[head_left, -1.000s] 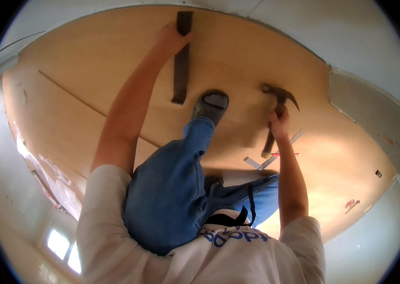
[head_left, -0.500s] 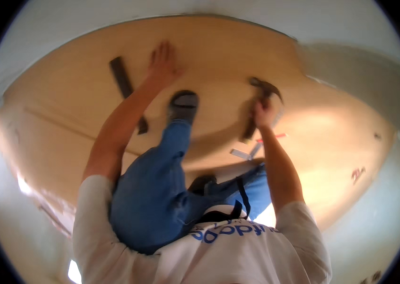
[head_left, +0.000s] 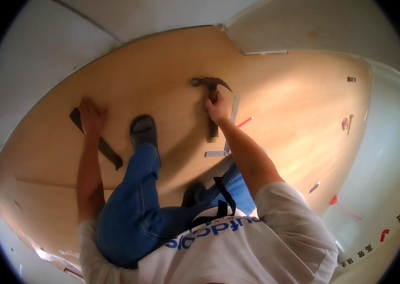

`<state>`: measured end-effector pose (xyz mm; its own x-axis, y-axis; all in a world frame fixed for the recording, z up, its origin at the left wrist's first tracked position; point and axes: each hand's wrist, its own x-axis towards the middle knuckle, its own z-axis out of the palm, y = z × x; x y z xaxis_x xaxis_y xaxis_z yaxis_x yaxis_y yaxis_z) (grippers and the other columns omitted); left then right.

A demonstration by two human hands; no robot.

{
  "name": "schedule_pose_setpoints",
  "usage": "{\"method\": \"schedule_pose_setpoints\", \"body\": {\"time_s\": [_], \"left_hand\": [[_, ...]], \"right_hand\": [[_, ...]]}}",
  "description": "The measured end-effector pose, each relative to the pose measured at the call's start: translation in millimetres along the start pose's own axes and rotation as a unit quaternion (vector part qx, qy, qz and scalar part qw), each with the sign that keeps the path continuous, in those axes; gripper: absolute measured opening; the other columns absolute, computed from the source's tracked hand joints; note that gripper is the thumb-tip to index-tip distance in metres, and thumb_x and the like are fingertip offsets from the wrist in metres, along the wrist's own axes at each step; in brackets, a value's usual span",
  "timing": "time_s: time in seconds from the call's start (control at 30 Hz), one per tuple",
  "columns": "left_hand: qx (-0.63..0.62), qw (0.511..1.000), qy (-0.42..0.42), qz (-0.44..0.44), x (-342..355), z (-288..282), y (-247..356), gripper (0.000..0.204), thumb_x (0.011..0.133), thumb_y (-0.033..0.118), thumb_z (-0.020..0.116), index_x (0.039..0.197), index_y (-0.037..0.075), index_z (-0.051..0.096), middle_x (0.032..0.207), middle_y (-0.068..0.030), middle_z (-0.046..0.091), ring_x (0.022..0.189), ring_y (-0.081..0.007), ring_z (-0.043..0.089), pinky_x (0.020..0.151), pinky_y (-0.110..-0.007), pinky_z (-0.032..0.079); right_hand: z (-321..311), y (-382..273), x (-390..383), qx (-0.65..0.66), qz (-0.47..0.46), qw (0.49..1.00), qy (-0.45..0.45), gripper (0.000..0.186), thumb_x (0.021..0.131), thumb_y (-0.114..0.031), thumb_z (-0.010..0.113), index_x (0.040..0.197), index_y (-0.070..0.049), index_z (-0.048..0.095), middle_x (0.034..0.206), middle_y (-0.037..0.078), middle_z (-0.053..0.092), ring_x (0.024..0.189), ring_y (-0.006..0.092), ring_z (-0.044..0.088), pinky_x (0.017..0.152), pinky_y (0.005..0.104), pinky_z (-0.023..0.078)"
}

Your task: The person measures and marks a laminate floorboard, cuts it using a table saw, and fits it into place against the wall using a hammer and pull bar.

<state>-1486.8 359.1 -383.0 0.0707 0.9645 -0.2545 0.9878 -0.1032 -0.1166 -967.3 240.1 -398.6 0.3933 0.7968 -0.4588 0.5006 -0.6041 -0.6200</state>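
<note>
Nearest, the person's white shirt (head_left: 237,251) fills the lower edge, with a black strap (head_left: 221,201) across it and blue jeans (head_left: 133,208) on the bent left leg. That leg reaches forward; its dark shoe (head_left: 144,130) is planted flat on the wooden floor (head_left: 294,109). A second dark shoe (head_left: 194,194) shows close in, just under the strap.

Left hand (head_left: 91,116): open, fingers spread, palm pressed down on the upper end of a dark flat bar (head_left: 99,142). The bar lies on the floor at a slant, its lower end pointing toward the left shoe. Hand rests on it rather than grips it.

Right hand (head_left: 217,108): closed around the handle of a claw hammer (head_left: 212,99). Hammer head points away from the person, sitting above the fist; the handle end sticks out below the fist toward the body. Whether the head touches the floor: cannot tell.

Just right of the hammer handle, a metal square (head_left: 228,135) lies flat on the floor, one leg running beside the handle, the other crossing near the handle end. A red pencil (head_left: 245,122) lies beside the square's long leg.

Farther right, small items (head_left: 346,123) rest near the floor's edge; too small to identify. White wall (head_left: 91,19) bounds the floor at the far side.
</note>
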Motion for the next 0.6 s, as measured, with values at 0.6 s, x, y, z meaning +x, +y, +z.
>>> {"method": "schedule_pose_setpoints", "body": {"time_s": [0.6], "left_hand": [[0.062, 0.951, 0.114, 0.28, -17, 37, 43, 0.077, 0.104, 0.043, 0.052, 0.156, -0.009, 0.03, 0.162, -0.0318, 0.031, 0.151, -0.0457, 0.03, 0.125, -0.054, 0.024]], "right_hand": [[-26, -21, -10, 0.018, 0.058, 0.998, -0.004, 0.048, 0.087, -0.038, 0.069, 0.122, -0.006, 0.064, 0.115, 0.024, 0.07, 0.11, 0.0412, 0.065, 0.096, 0.0507, 0.051]]}}
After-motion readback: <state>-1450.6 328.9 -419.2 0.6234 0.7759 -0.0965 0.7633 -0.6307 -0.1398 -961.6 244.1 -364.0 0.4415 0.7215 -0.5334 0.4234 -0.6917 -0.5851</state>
